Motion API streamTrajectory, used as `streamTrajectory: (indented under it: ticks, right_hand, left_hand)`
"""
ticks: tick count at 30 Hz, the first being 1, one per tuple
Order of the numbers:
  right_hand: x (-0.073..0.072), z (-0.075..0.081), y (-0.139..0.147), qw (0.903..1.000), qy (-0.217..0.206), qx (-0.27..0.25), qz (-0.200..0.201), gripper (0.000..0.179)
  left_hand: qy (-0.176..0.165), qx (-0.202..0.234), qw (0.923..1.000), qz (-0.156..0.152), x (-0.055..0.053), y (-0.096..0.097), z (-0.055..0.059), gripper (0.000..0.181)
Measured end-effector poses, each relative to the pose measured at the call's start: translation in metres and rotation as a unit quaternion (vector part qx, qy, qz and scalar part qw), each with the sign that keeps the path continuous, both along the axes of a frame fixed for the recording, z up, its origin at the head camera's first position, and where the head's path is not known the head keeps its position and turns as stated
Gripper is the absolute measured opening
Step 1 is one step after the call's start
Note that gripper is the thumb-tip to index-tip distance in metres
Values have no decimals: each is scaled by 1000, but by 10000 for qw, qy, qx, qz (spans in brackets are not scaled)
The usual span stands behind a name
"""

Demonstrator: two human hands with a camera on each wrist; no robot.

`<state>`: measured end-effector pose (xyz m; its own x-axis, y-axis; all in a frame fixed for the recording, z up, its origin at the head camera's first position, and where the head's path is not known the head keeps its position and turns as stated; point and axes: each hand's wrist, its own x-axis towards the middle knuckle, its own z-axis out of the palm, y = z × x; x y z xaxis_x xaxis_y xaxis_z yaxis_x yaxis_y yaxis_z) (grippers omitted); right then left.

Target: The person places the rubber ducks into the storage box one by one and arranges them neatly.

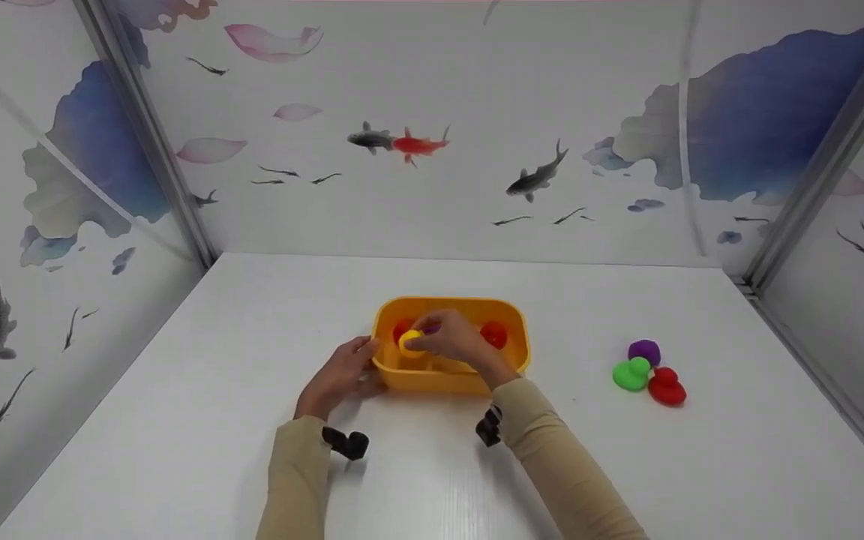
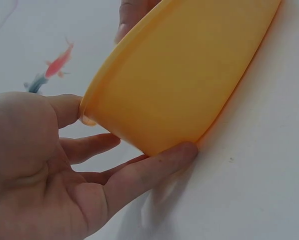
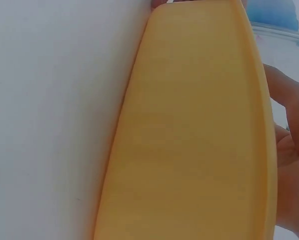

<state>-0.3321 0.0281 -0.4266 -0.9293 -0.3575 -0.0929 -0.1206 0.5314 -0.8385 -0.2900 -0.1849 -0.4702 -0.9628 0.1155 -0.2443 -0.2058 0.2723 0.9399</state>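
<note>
My left hand (image 1: pixel 338 376) holds the left end of an orange-yellow plastic basin (image 1: pixel 439 382). In the left wrist view, the topmost digit hooks over the rim and the other fingers (image 2: pixel 154 172) lie against the outer wall, low near the table. Inside the basin, my right hand (image 1: pixel 451 337) pinches a small yellow rounded toy (image 1: pixel 411 343) between thumb and fingers. A red toy (image 1: pixel 400 330) and a purple one (image 1: pixel 430 328) show partly beside that hand, while another red toy (image 1: pixel 493 334) lies at the basin's right. The right wrist view shows mostly basin wall (image 3: pixel 189 120), which hides the fingertips.
To the basin's right, a purple toy (image 1: pixel 644 352), a green toy (image 1: pixel 631 374) and a red toy (image 1: pixel 667 387) sit close together on the white table (image 1: pixel 177 450). Printed panels (image 1: pixel 439 202) enclose the back and sides.
</note>
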Motion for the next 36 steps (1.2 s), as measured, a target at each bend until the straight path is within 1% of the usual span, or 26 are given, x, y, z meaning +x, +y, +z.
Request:
streamTrajectory:
  ticks: [3, 6, 9, 14, 16, 21, 24, 30, 36]
  right_hand:
    - [0, -1, -5, 9999, 38, 156, 40, 21]
    - [1, -1, -9, 9997, 23, 255, 34, 19]
    - [1, -1, -12, 9995, -2, 300, 40, 17]
    - [1, -3, -16, 9992, 22, 390, 86, 15]
    - [1, -4, -17, 9992, 34, 398, 74, 14]
    - [-1, -9, -22, 9993, 27, 360, 52, 15]
    - [-1, -11, -25, 9997, -3, 253, 65, 15]
    - [2, -13, -28, 9999, -129, 59, 57, 17]
    - [2, -12, -27, 9994, -336, 85, 30, 24]
  left_hand:
    - [56, -35, 10000, -19, 0, 0, 1, 67]
    - [41, -2, 10000, -9, 0, -1, 1, 60]
    - [40, -87, 10000, 6, 0, 0, 1, 57]
    - [9, -160, 9999, 15, 0, 2, 2, 58]
    - [-10, -116, 9999, 9, 0, 2, 2, 59]
    - [-46, 84, 9999, 30, -1, 0, 2, 58]
    - [-79, 175, 9998, 66, 0, 0, 2, 58]
    - [-103, 111, 9998, 111, 2, 2, 2, 59]
    - [-131, 58, 9999, 84, 2, 2, 2, 60]
